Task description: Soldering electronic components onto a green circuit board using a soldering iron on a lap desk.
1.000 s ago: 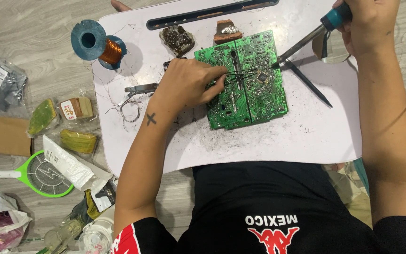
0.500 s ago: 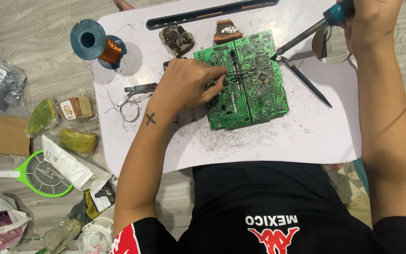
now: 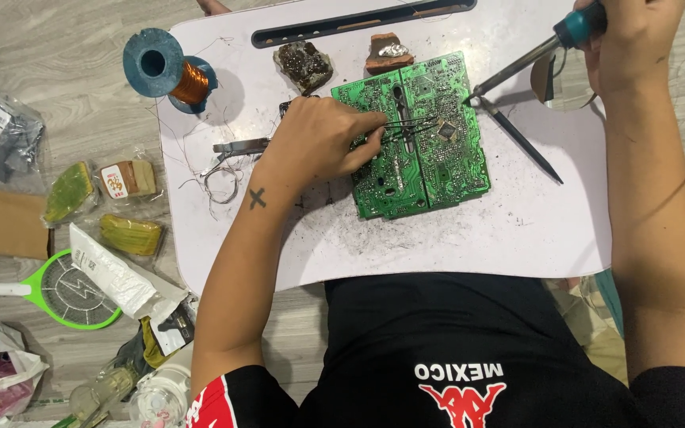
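A green circuit board lies on a white lap table. My left hand rests on the board's left edge and pinches black tweezers whose tips reach toward a dark chip near the board's middle. My right hand grips a teal-handled soldering iron; its metal tip hovers at the board's upper right edge.
On the table: a spool of copper wire, two dark lumps, a black slot, metal pliers, loose wire. On the floor at left: packets, a green racket-shaped swatter, bags.
My right hand has pulled the soldering iron slightly up and right, off the board's edge. My left hand and the tweezers have stayed in place.
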